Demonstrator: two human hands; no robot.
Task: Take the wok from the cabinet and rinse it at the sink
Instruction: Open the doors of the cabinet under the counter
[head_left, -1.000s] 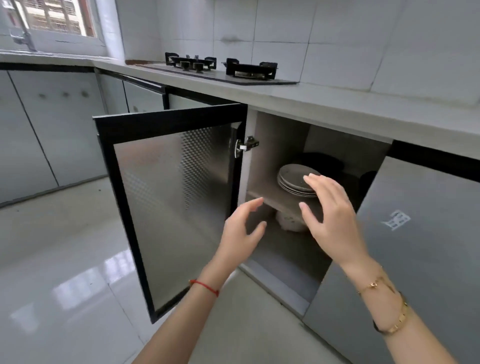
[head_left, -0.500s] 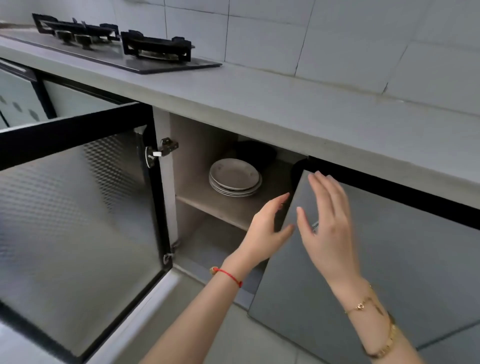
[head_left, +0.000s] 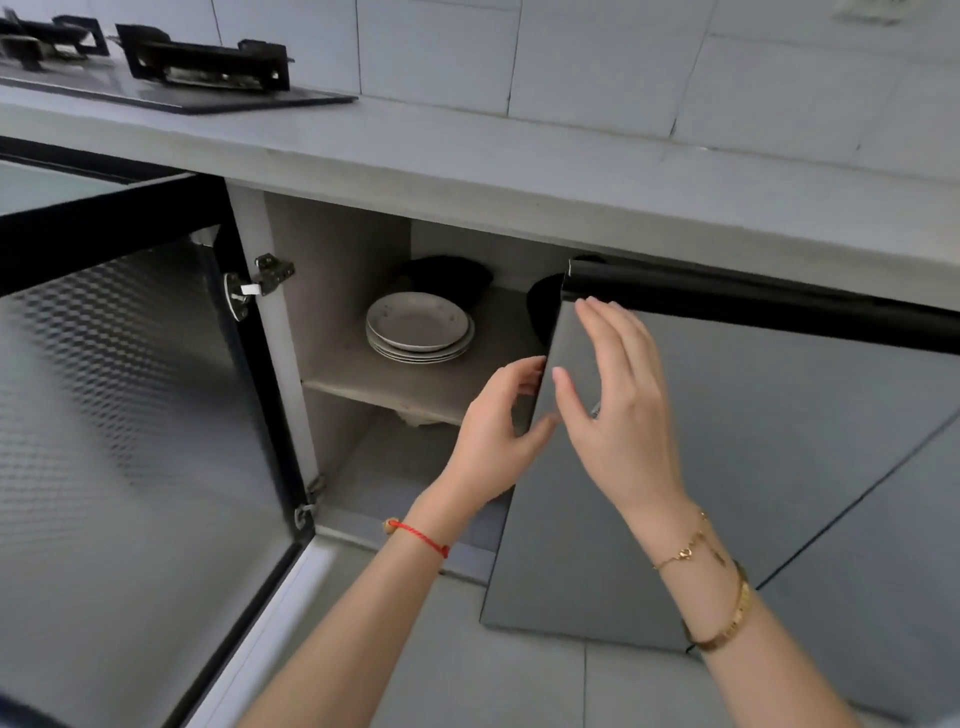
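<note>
The cabinet under the counter has its left door (head_left: 130, 415) swung wide. On its shelf (head_left: 415, 382) stand a stack of white plates (head_left: 418, 325) and two dark round pieces of cookware: one at the back (head_left: 449, 278), one (head_left: 543, 306) half hidden behind the right door (head_left: 727, 467). Which of them is the wok I cannot tell. My left hand (head_left: 498, 431) grips the right door's free edge, fingers behind it and thumb in front. My right hand (head_left: 618, 405) lies flat on that door's front with straight fingers.
A gas hob (head_left: 197, 67) sits on the grey countertop (head_left: 519, 171) at the upper left. The open left door juts out over the tiled floor (head_left: 519, 675). A pale object (head_left: 421, 418) shows below the shelf. No sink is in view.
My view has shifted right and closer to the cabinet. My left hand has reached the right door's edge and taken hold of it; my right hand now lies on the door's front.
</note>
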